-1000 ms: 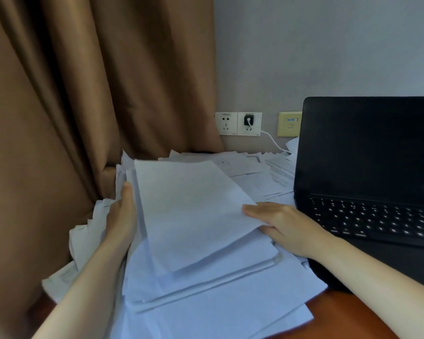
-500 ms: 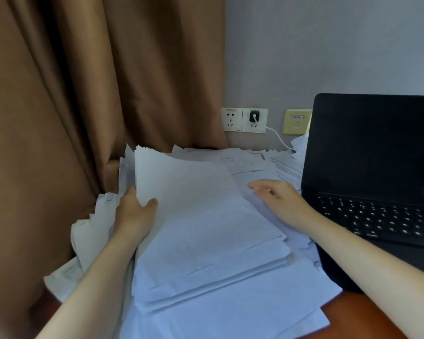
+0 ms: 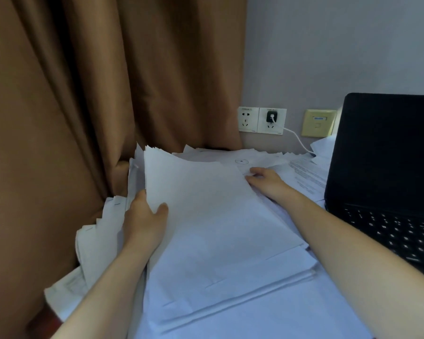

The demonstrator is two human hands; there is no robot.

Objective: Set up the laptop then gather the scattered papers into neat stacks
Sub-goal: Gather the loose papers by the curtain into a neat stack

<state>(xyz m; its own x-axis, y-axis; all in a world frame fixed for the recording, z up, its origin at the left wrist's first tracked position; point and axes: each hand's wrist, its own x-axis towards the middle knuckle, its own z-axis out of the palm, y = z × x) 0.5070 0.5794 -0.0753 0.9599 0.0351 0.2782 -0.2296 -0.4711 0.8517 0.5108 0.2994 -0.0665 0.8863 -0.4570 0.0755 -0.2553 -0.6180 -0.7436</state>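
Observation:
A thick stack of white papers (image 3: 218, 228) lies tilted in the middle of the desk, over more loose sheets. My left hand (image 3: 145, 221) grips the stack's left edge, thumb on top of the top sheet. My right hand (image 3: 267, 181) rests flat on the loose papers (image 3: 301, 174) beyond the stack's far right corner, fingers touching a sheet. The black laptop (image 3: 387, 167) stands open at the right with a dark screen and its keyboard facing me.
A brown curtain (image 3: 83, 106) hangs at the left, right behind the papers. On the wall are white sockets (image 3: 262, 120) with a plugged white cable (image 3: 296, 140) and a yellow plate (image 3: 317, 123). More crumpled sheets (image 3: 96, 236) overhang the desk's left edge.
My right hand has moved from the stack's near right edge back to the far loose papers. My left thumb has come over the top sheet. The view has shifted left.

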